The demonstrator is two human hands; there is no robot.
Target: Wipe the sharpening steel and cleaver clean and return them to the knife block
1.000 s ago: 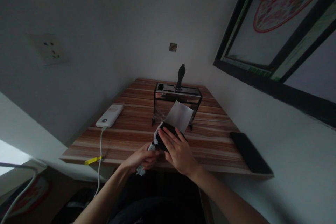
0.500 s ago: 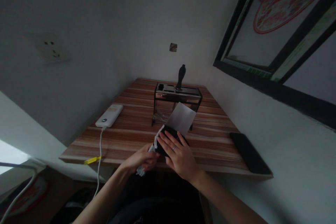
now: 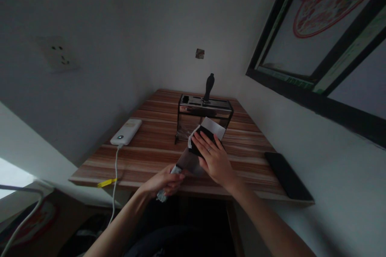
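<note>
**Left hand [image 3: 165, 180] grips a broad-bladed knife [image 3: 188, 161]; right hand [image 3: 214, 162] lies on a black cloth [image 3: 195, 148] across the blade**

The left hand is closed around the knife's handle, which has a crumpled pale wrapping and sits near the table's front edge. The right hand lies flat, fingers extended over the cloth, a ring on one finger. The cloth has a white edge. The knife slants away over the wood-grain table [image 3: 247, 172], bare blade showing below and beyond the cloth.

Just behind its tip stands a dark-framed rack [image 3: 205, 106] with a black handle [image 3: 209, 87] rising from its top. Towards the table's left edge lies a white device [image 3: 126, 131] with a white cable [image 3: 116, 168] plugged in; a yellow strip [image 3: 106, 182] touches the cable. A black, phone-like slab [image 3: 288, 176] lies at the right edge.
</note>
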